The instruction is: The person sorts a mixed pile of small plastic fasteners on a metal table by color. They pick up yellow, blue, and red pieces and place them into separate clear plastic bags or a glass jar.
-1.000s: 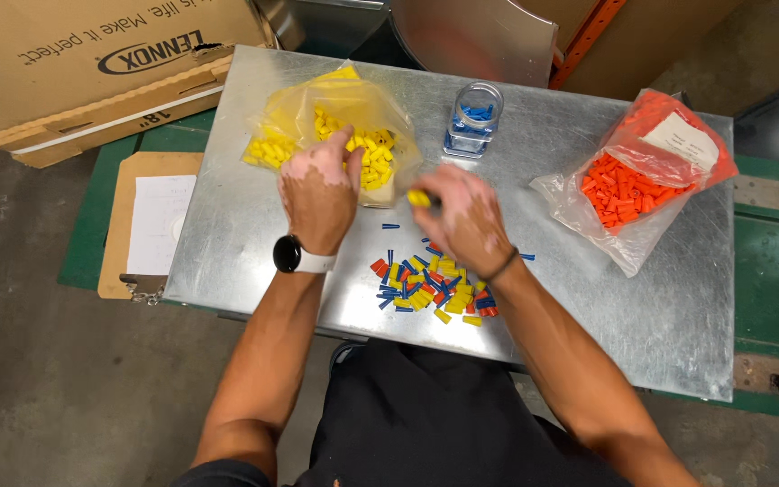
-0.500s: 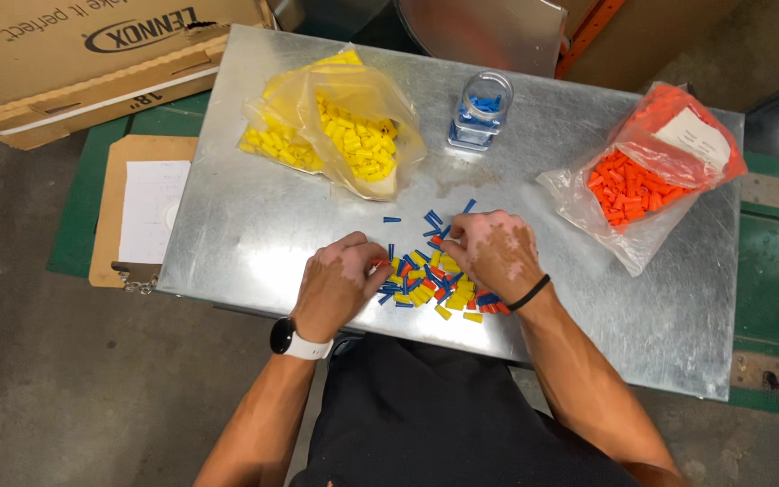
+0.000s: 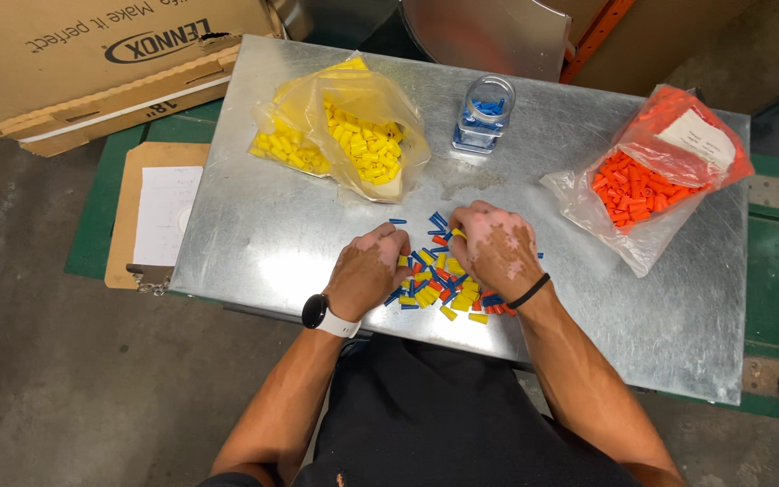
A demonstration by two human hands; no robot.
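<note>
- Resting both hands on a mixed pile (image 3: pixel 444 284) of small yellow, blue and orange caps, near the front edge of the metal table (image 3: pixel 254 216).
- Left hand (image 3: pixel 370 271) curled, fingertips in the pile; grip contents impossible to tell.
- Right hand (image 3: pixel 498 248) curled likewise; hold unclear.
- Judging progress: yellow bag (image 3: pixel 353 135), orange bag (image 3: pixel 651 176) and clear jar (image 3: pixel 482 113) of blue pieces already part-filled; much of the pile left unsorted.

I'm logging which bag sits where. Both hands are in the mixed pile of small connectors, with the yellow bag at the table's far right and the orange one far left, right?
Not quite, the bags are swapped. The head view shows the yellow bag far left and the orange bag far right. Both hands, left hand and right hand, are in the mixed pile.
</note>
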